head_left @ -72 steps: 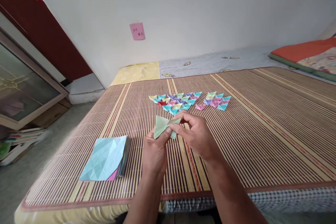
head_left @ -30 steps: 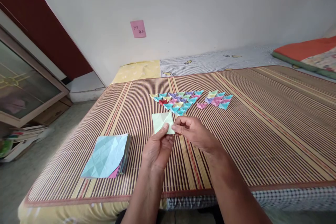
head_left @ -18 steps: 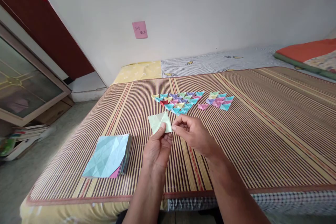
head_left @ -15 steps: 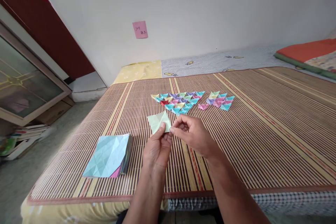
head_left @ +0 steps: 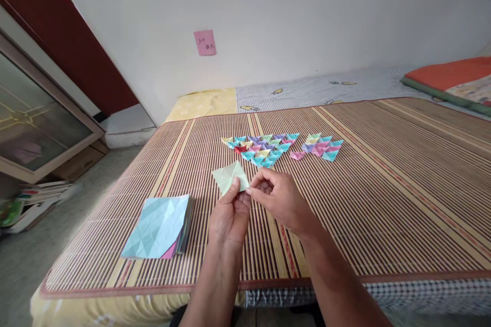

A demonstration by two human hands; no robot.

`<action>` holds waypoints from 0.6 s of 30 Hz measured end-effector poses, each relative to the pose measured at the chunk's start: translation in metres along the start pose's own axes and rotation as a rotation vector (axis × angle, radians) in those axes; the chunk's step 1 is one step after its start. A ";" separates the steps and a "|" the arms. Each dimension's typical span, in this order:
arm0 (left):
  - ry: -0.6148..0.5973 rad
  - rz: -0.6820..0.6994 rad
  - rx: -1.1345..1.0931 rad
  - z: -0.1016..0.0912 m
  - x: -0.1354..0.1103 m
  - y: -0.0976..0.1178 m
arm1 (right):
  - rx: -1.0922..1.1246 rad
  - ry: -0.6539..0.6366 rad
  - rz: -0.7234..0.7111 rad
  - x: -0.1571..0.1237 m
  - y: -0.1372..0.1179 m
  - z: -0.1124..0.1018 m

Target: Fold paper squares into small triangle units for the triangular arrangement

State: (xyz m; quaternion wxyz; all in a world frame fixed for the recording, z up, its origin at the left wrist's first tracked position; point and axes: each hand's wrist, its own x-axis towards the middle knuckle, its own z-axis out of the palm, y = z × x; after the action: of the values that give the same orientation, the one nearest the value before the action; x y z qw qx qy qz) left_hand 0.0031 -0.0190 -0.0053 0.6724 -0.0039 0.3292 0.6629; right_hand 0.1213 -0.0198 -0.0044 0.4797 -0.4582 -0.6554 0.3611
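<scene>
A folded pale green paper [head_left: 228,176] is held above the striped bamboo mat [head_left: 383,189]. My left hand [head_left: 229,214] pinches its lower edge from below, thumb on top. My right hand [head_left: 278,199] pinches the paper's right corner with fingertips together. Beyond my hands lie two groups of small folded paper pieces in many colours: a larger triangle-shaped group [head_left: 261,147] and a smaller group [head_left: 318,147] to its right. A stack of creased square papers [head_left: 159,226], light blue on top with pink beneath, lies on the mat to the left of my left hand.
The mat covers a bed against a white wall with a pink sticky note [head_left: 204,42]. An orange and patterned cushion [head_left: 452,79] lies at the far right. A glass-fronted cabinet [head_left: 34,122] and books on the floor [head_left: 26,204] are to the left.
The green paper went from a spread bow-tie shape to a compact folded square, then tilted to a diamond. My right fingers shifted to its right corner. The hands moved slightly forward.
</scene>
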 end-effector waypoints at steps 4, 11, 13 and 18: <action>-0.005 -0.003 0.006 -0.003 0.002 -0.001 | -0.007 0.024 -0.015 0.000 0.000 0.003; -0.023 -0.028 -0.023 -0.003 0.002 -0.002 | -0.036 0.084 -0.007 0.001 0.002 0.006; -0.031 -0.035 -0.036 -0.003 0.001 -0.002 | -0.006 0.097 -0.020 0.001 0.003 0.006; -0.049 -0.065 -0.023 -0.003 0.000 -0.001 | 0.147 0.074 0.037 0.003 0.009 0.005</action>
State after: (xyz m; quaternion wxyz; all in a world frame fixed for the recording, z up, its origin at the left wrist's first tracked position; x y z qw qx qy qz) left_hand 0.0030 -0.0201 -0.0085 0.7015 -0.0060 0.3046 0.6443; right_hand 0.1183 -0.0142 -0.0132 0.5292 -0.4469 -0.6003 0.3999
